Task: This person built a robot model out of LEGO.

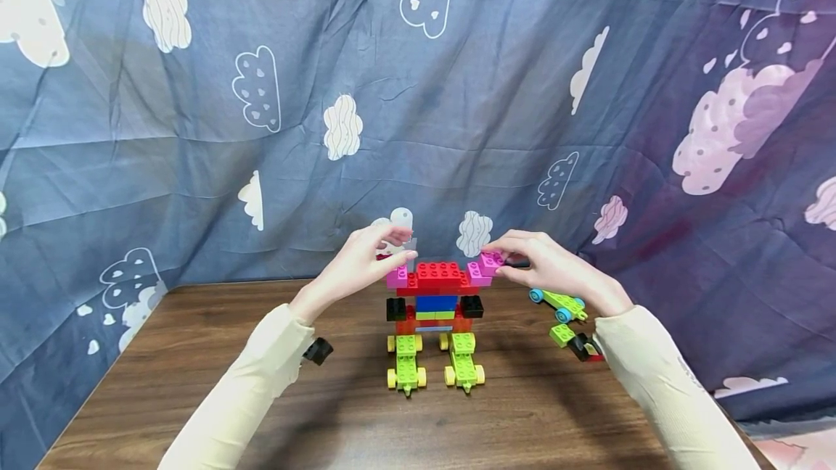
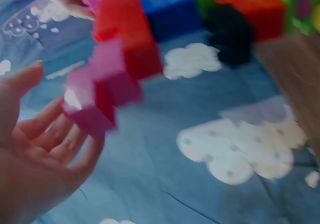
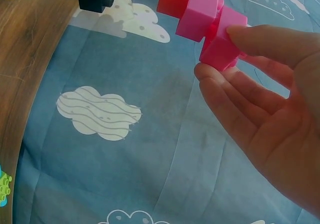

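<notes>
A figure of toy building bricks stands on the table, with a red brick (image 1: pixel 437 273) across its top and a blue brick (image 1: pixel 436 303) below. At its right end my right hand (image 1: pixel 538 263) pinches a pink brick (image 3: pixel 223 41) between thumb and fingers, against another pink brick (image 3: pixel 198 13). My left hand (image 1: pixel 355 263) is beside the left end, thumb apart and fingers extended near an outer pink brick (image 2: pixel 87 101); whether they touch it is unclear. Black bricks (image 1: pixel 472 306) stick out at both sides. Two green wheeled bases (image 1: pixel 407 368) are at the bottom front.
On the wooden table (image 1: pixel 353 426), a green car base with blue wheels (image 1: pixel 560 303) lies at right, near a loose green brick (image 1: pixel 562 334) and a black piece (image 1: pixel 578 346). Another black brick (image 1: pixel 318 351) sits by my left sleeve. A cloud-patterned cloth (image 1: pixel 418 129) hangs behind.
</notes>
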The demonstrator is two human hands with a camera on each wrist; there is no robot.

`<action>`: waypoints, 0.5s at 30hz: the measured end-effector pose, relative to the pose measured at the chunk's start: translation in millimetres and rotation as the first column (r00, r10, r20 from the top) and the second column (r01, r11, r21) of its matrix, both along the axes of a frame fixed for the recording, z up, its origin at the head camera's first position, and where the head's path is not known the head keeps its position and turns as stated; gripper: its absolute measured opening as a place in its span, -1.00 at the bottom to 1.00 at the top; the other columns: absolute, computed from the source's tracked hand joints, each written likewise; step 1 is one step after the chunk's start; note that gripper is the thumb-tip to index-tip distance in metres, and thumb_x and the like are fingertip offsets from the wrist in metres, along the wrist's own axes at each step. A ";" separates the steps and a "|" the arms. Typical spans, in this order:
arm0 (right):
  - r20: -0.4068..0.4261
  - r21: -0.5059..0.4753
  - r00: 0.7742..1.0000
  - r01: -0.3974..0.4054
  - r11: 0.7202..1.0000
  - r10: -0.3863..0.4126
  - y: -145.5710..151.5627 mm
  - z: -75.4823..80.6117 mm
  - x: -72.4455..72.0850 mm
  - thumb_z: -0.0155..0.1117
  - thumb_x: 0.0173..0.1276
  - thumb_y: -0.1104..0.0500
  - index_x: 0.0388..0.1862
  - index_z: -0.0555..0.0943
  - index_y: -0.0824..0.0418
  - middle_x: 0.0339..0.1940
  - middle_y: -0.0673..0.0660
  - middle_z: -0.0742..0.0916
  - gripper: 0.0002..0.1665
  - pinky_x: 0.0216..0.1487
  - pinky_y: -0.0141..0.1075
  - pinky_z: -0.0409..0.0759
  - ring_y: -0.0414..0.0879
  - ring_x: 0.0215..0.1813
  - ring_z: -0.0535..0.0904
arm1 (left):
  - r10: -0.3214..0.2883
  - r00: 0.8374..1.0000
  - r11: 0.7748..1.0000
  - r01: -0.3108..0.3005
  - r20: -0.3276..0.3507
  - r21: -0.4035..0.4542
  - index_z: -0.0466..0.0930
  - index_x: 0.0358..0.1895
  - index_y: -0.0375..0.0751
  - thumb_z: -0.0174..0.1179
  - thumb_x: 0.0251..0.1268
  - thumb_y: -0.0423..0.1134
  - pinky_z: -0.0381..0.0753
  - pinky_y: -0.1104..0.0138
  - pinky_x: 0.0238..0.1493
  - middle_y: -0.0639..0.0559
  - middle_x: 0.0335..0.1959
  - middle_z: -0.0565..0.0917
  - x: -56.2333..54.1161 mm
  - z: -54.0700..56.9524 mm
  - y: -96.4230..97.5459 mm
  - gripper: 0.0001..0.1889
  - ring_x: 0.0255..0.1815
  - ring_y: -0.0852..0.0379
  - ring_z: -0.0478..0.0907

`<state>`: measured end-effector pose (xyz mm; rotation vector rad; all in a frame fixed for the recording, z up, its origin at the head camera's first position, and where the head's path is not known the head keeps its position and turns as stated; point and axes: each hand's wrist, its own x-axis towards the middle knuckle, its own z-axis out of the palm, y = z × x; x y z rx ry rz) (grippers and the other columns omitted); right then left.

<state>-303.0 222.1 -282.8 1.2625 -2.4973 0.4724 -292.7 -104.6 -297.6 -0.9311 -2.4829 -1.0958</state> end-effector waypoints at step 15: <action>0.033 -0.002 0.999 0.014 1.000 -0.014 0.2 0.8 1.3 0.42 0.24 0.29 0.09 0.66 0.24 -0.15 0.05 0.73 -0.60 -0.16 -0.27 0.73 -0.18 -0.22 0.61 | -0.014 0.999 0.964 0.001 -0.046 -0.265 0.64 0.09 -0.22 0.35 0.26 -0.13 0.65 0.25 0.15 -0.11 0.05 0.70 1.2 15.2 72.2 -0.61 0.03 0.00 0.66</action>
